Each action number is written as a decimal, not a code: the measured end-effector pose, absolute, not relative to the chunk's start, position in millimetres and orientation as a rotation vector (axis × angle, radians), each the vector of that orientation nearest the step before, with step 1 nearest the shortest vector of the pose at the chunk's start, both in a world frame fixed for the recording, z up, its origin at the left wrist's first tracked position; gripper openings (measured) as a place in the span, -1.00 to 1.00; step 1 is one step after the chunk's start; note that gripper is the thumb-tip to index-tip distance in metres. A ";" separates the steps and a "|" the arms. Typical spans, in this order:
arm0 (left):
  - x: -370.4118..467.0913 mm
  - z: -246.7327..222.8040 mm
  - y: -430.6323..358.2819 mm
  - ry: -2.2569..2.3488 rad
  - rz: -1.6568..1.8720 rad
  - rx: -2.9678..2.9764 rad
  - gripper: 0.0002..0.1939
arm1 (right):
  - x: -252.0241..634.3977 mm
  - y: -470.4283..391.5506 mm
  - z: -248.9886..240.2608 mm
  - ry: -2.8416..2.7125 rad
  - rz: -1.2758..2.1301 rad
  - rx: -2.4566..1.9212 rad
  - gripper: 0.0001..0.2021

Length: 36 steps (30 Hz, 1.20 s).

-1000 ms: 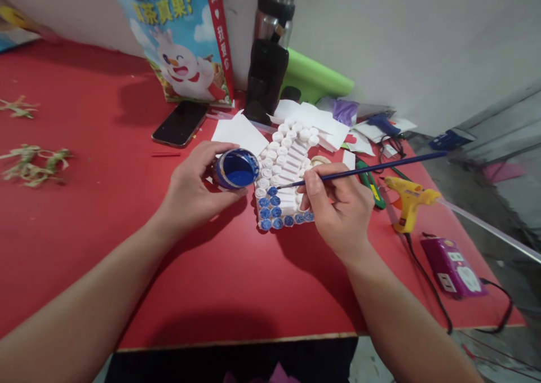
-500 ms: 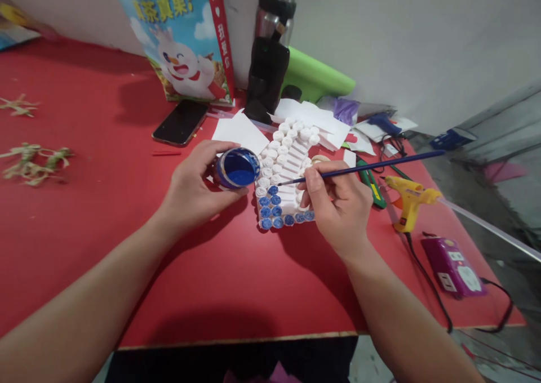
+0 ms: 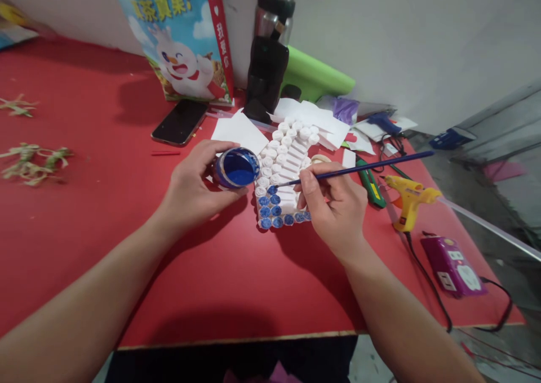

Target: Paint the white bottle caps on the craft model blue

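Note:
My left hand (image 3: 198, 183) is closed around a small jar of blue paint (image 3: 237, 169), tilted so its open mouth faces me. Between the fingers of my right hand (image 3: 336, 203) is a thin blue paintbrush (image 3: 372, 164), its dark tip at one of the blue rolls. The brush tip meets a craft piece of white paper rolls (image 3: 281, 155) that lies on the table, right of the jar. Several rolls along its near edge and lower left are blue; the others are white. Part of the piece is hidden behind my right hand.
On the red table (image 3: 236, 293) lie a phone (image 3: 180, 123), white paper sheets (image 3: 239, 132), a green cutter (image 3: 371, 183), a yellow glue gun (image 3: 408, 200) and a purple power box (image 3: 454, 267) with cables. A printed bag (image 3: 190, 50) and a dark bottle (image 3: 266, 73) stand behind.
My right hand has moved slightly left and the brush tip has shifted a little left and down onto the upper blue roll. The left hand and jar stay nearly still.

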State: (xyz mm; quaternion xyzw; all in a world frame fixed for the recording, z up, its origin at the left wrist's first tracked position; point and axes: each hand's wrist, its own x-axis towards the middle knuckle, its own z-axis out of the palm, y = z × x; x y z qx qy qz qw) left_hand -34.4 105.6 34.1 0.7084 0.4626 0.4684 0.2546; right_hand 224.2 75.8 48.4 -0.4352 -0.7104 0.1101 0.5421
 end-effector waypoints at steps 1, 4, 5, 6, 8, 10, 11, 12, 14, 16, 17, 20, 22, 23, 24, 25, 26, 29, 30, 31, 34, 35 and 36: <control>-34.3 34.1 105.6 1.268 1.266 1.916 -0.40 | 224.3 75.6 48.6 -1.688 0.259 -1.032 -0.86; -34.8 32.9 105.9 1.272 1.250 1.910 -0.39 | 224.6 75.2 49.9 -1.674 0.249 -1.039 -0.86; -35.0 32.2 106.2 1.262 1.259 1.916 -0.39 | 224.7 75.3 50.2 -1.668 0.249 -1.041 -0.86; -35.2 31.5 106.4 1.252 1.271 1.925 -0.40 | 224.7 75.4 50.2 -1.664 0.250 -1.043 -0.85; -35.5 30.5 106.6 1.236 1.290 1.935 -0.40 | 224.7 75.9 49.7 -1.665 0.247 -1.045 -0.85; -35.6 30.2 106.4 1.237 1.288 1.930 -0.40 | 224.8 76.5 48.9 -1.675 0.242 -1.048 -0.85; -35.6 30.2 106.3 1.240 1.286 1.924 -0.39 | 224.9 76.8 48.7 -1.682 0.241 -1.046 -0.85; -35.6 30.4 106.1 1.243 1.284 1.920 -0.38 | 225.1 76.9 48.9 -1.690 0.243 -1.042 -0.84; -35.6 30.7 105.9 1.250 1.281 1.916 -0.37 | 225.6 76.7 50.4 -1.701 0.243 -1.039 -0.84; -35.8 30.5 106.0 1.256 1.266 1.915 -0.38 | 226.2 75.8 53.1 -1.694 0.225 -1.050 -0.84; -35.9 30.2 106.3 1.260 1.261 1.921 -0.39 | 226.4 75.3 54.6 -1.688 0.213 -1.057 -0.84; -36.3 29.3 107.1 1.259 1.272 1.939 -0.39 | 227.2 74.0 57.1 -1.694 0.193 -1.062 -0.83; -36.0 29.6 107.1 1.254 1.280 1.922 -0.36 | 227.6 73.9 56.7 -1.712 0.200 -1.067 -0.83; -35.7 30.1 106.9 1.254 1.276 1.906 -0.34 | 227.7 74.0 56.1 -1.717 0.204 -1.073 -0.83; -35.3 30.8 106.5 1.259 1.268 1.888 -0.33 | 227.8 74.3 55.4 -1.717 0.207 -1.081 -0.83; -34.9 31.6 106.1 1.265 1.263 1.876 -0.33 | 227.7 74.6 54.5 -1.714 0.211 -1.087 -0.82; -34.5 32.5 105.7 1.272 1.261 1.870 -0.33 | 227.4 74.9 53.6 -1.710 0.216 -1.090 -0.81; -33.9 34.7 104.6 1.292 1.248 1.877 -0.35 | 226.1 75.7 50.6 -1.705 0.244 -1.083 -0.82; -33.8 35.3 104.3 1.301 1.242 1.881 -0.35 | 225.6 75.9 49.7 -1.703 0.257 -1.077 -0.82; -33.8 35.9 104.1 1.310 1.235 1.885 -0.36 | 225.1 76.0 48.9 -1.701 0.269 -1.071 -0.83; -33.7 37.5 103.7 1.338 1.214 1.891 -0.36 | 224.9 75.8 48.6 -1.703 0.280 -1.057 -0.83; -33.6 37.8 103.7 1.340 1.212 1.893 -0.36 | 225.2 75.6 49.2 -1.708 0.273 -1.054 -0.83; -33.5 38.0 103.8 1.338 1.208 1.894 -0.36 | 225.7 75.4 50.1 -1.712 0.260 -1.054 -0.83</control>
